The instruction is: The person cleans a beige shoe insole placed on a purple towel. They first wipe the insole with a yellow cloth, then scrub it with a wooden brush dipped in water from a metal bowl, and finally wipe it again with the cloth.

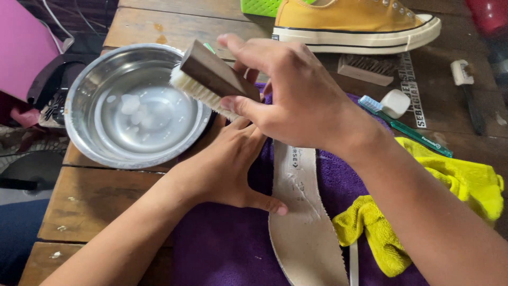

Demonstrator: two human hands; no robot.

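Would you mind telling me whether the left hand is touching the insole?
Touching: the head view shows the left hand flat on the purple towel, its thumb pressed against the insole's edge.

Right hand (293, 98) raised, fingers curled in firm grip; left hand (227, 169) flat, palm down.

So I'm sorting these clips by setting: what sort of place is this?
Probably a home or small-shop shoe-cleaning spot on a wooden plank table: a steel bowl of water, a yellow sneaker, and an insole on a purple towel, with a brush in the right hand.
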